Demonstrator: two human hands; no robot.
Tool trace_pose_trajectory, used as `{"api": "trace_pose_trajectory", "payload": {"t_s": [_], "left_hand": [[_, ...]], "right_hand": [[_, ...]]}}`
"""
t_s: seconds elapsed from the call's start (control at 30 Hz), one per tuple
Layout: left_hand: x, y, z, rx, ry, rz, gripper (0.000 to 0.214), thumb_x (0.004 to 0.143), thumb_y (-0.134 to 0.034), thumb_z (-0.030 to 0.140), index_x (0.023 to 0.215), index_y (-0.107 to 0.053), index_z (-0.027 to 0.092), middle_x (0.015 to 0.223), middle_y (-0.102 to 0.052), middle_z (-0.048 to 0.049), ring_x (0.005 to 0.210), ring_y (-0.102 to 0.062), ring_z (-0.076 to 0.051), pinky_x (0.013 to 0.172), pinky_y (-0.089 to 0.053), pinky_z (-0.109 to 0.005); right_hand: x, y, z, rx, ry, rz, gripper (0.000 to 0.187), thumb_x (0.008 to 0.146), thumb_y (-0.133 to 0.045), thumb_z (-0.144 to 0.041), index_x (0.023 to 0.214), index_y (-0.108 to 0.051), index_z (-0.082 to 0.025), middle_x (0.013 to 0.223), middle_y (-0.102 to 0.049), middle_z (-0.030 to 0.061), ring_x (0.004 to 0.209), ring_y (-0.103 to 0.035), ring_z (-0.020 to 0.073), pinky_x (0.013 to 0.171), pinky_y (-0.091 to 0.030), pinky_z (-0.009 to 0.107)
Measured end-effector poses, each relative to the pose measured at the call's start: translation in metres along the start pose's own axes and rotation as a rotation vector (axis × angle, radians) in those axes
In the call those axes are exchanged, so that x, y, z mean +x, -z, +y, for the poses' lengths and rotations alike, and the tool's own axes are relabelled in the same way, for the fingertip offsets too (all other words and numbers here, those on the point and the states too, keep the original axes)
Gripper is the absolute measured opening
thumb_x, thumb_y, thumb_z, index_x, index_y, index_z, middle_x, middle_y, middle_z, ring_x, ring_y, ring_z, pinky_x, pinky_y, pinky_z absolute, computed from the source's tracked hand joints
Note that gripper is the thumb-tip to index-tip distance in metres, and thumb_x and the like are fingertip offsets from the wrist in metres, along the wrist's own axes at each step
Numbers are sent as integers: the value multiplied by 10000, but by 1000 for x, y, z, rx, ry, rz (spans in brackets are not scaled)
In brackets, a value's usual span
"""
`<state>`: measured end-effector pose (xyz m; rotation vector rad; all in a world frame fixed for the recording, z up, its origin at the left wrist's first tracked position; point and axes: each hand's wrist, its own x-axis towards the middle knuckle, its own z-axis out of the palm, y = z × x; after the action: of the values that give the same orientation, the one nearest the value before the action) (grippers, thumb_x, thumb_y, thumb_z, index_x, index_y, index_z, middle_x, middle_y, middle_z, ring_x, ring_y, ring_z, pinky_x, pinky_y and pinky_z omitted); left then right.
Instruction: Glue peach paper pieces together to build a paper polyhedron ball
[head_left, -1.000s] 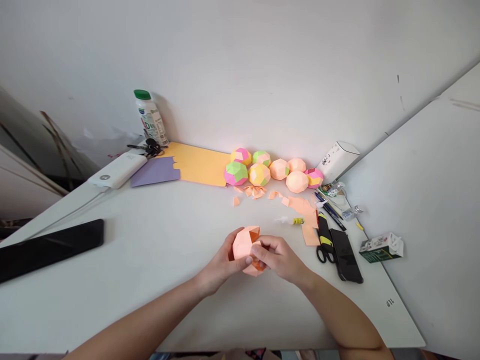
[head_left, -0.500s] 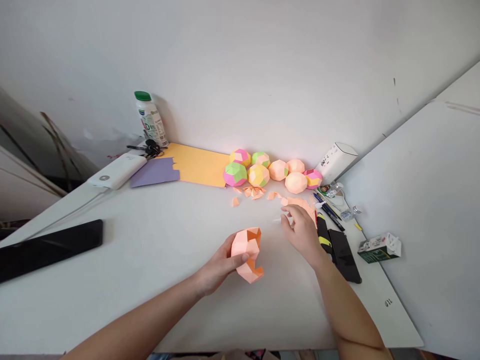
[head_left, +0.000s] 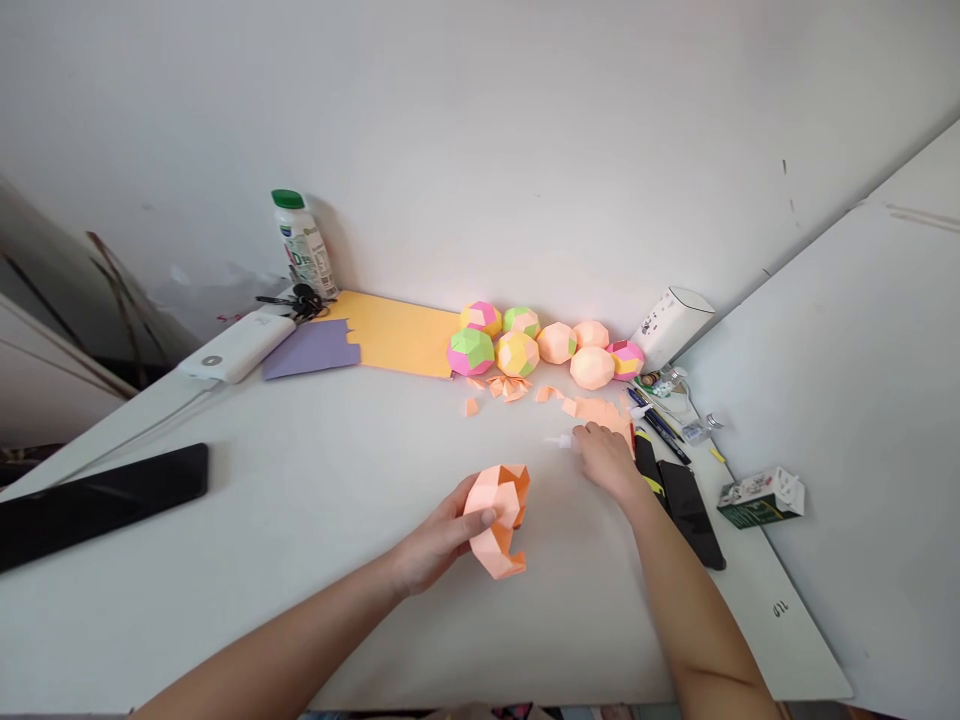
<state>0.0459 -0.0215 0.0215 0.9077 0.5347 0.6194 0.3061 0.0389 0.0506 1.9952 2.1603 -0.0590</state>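
Observation:
My left hand (head_left: 446, 532) is closed on a partly built, hollow ball of peach folded paper (head_left: 493, 505), thumb on its near face. The ball's open side, with jagged edges, faces right. My right hand (head_left: 606, 460) lies low over the table to the right, its fingers curled around a small glue bottle (head_left: 561, 441). Only the bottle's pale, thin nozzle end sticks out to the left; the hand hides the rest. Just beyond that hand lies a peach paper sheet (head_left: 604, 413). Small peach paper pieces (head_left: 510, 388) are scattered farther back.
Several finished paper balls (head_left: 517, 353) in mixed colours line the wall. Yellow card (head_left: 405, 335), purple card (head_left: 311, 350), a white power bank (head_left: 238, 345) and a bottle (head_left: 306, 245) stand left. Pens (head_left: 664, 430), a black phone (head_left: 690, 515) and a small carton (head_left: 761, 497) are right.
My right hand has come down and its parted fingers have closed around the glue bottle. The left hand still holds the paper ball, turned slightly.

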Motion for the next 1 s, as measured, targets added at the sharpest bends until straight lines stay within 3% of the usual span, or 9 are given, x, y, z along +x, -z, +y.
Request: {"api": "trace_pose_trajectory", "payload": {"t_s": [0.1,0.17,0.27,0.37,0.63,0.83,1.0], "left_hand": [[-1,-2,2,-7,7,2,499,800,-613,476,1222,-491,239,1051,-566,-77,926,-541,-228,807,-472,-389],[-1,-3,4,-17,21,14,497,804,-611,469,1230,-488,246,1068,-565,-79,931,-543,-230,813,-478,-397],[-2,-4,6,-34,45,21,490,811,-609,456,1243,-487,258,1106,-561,-82,977,-537,-239,824,-487,-401],[-2,-6,8,-30,71,50,490,821,-600,454,1255,-489,254,1131,-563,-95,1013,-538,-256,820,-498,-401],[-3,-8,10,-40,93,97,514,840,-566,478,1290,-465,253,1128,-563,-108,1022,-550,-279,791,-524,-430],[-3,-10,14,-10,84,45,467,867,-534,455,1284,-487,251,1082,-556,-99,1010,-533,-264,775,-528,-403],[-3,-11,15,17,72,20,455,875,-528,431,1290,-482,252,1089,-560,-98,1002,-538,-258,789,-520,-396]], "right_hand": [[-5,10,3,98,46,64,383,818,-498,-95,1196,-516,-154,1172,-585,142,1046,-578,260,812,-429,332],[-14,20,3,284,75,180,400,872,-488,-209,1268,-430,-189,1239,-545,116,1103,-553,226,860,-437,325],[-33,36,-2,890,174,403,372,837,-576,-350,1165,-453,-224,1119,-570,77,967,-586,206,808,-472,335],[-54,51,-11,1170,234,402,341,790,-643,-410,1045,-501,-235,1005,-556,53,808,-568,181,678,-478,307],[-80,65,-29,1290,285,304,368,693,-751,-410,925,-511,-255,827,-511,15,585,-472,132,474,-376,260],[-81,61,-34,1234,274,345,337,725,-714,-456,914,-528,-247,732,-511,-3,524,-414,121,469,-329,265],[-81,58,-38,1212,289,373,307,729,-726,-383,912,-525,-241,734,-509,-11,521,-419,112,464,-328,250]]}}
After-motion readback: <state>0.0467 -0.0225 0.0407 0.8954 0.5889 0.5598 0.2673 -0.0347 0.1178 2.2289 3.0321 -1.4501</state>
